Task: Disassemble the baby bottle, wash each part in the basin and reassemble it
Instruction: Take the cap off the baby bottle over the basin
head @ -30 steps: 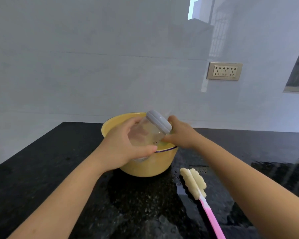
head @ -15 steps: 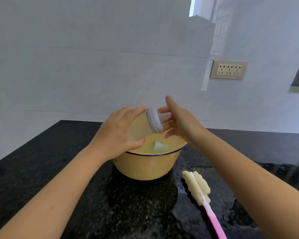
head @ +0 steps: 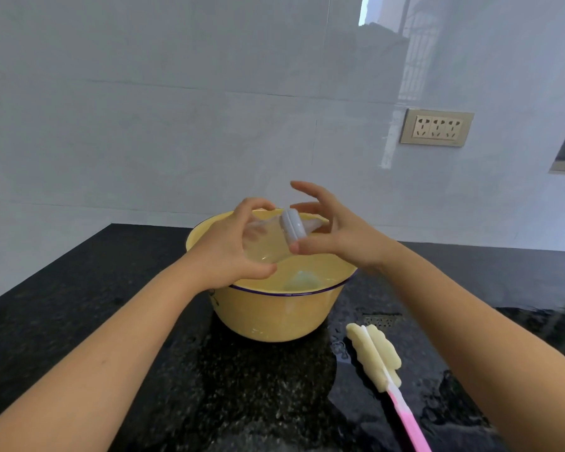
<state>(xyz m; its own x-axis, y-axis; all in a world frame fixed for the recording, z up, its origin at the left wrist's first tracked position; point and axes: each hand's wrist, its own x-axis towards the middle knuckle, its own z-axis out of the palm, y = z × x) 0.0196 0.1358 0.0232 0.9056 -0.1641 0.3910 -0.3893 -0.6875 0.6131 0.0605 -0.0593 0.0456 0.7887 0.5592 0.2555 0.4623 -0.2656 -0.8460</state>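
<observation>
Yellow basin sits mid-bench with water in it and a blue line round the rim, and both hands are up over it. Left hand has the clear bottle lying on its side above the basin's nine o'clock half, fingers wrapped over the top of the body and thumb tucked beneath: a firm clamp. The bottle's mouth points to three o'clock. On it sits the pale grey ring, with the see-through teat poking out toward the right palm.

Right hand comes in from three o'clock. Its thumb is on the ring's lower edge and one finger arches onto the upper edge, so it looks to pinch the ring. The forefinger lifts clear toward twelve o'clock and the rest fan apart round the teat.

Down in the water, near the basin's five o'clock wall, a pale clear piece lies under the surface; which part it is, I cannot tell.

Black speckled bench shines wet beside the basin. At four o'clock from the basin a brush lies flat, its cream sponge head near the basin but apart from it. The pink handle runs off toward five o'clock and out of the bottom edge. Up on the pale tiled wall, at two o'clock, sits a socket plate.
</observation>
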